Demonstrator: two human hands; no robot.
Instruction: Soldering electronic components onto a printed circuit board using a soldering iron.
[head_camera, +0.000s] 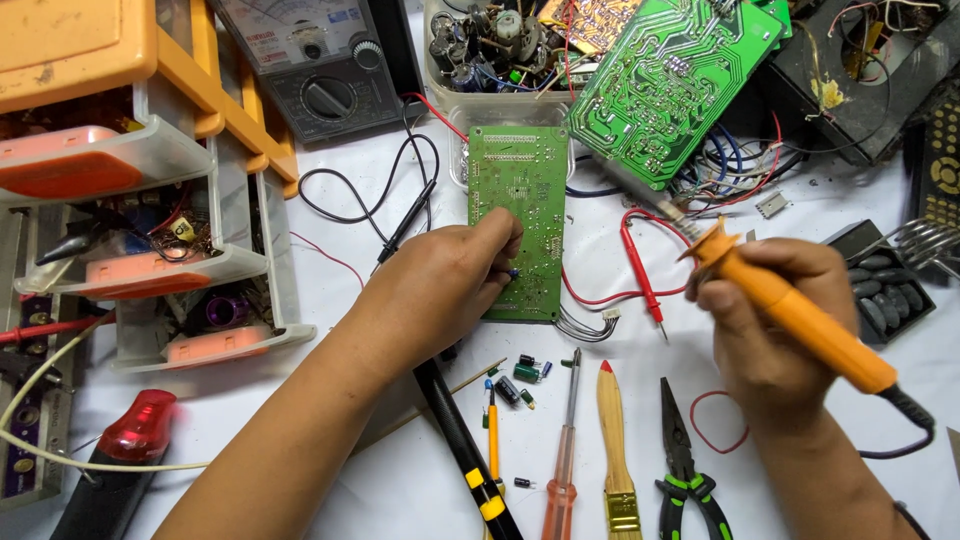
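Head view, looking down on a cluttered white desk (400, 470). Landmark: the narrow green circuit board (520, 200) lying flat near the middle, long side running away from the viewer.

Left hand (440, 285) rests on the near left part of that board, fingers curled down, fingertips (503, 240) pressing its surface; whether anything is pinched under them cannot be told. A small blue part (513, 272) shows on the board just beside the fingertips.

Right hand (775, 320) is well to the right of the board, closed around the orange handle of a soldering iron (790, 310). Iron's metal tip (650, 195) points up and left, ending just right of the board's far half, above a red probe lead (640, 270) (tip is not touching the board).

Beyond the board's far end: a clear plastic tub of loose components (490, 60), an analogue multimeter (320, 70) to its left, and a larger green circuit board (670, 85) tilted to the right.

Left of the board: an orange and clear drawer cabinet (150, 200), drawers partly pulled out. A black probe (405, 225) lies between cabinet and board.

Nearer the viewer than the board: small loose capacitors (525, 372), a screwdriver with clear orange handle (565, 450), a wooden-handled brush (615, 450), green-gripped pliers (685, 460), a red rubber band (715, 420).
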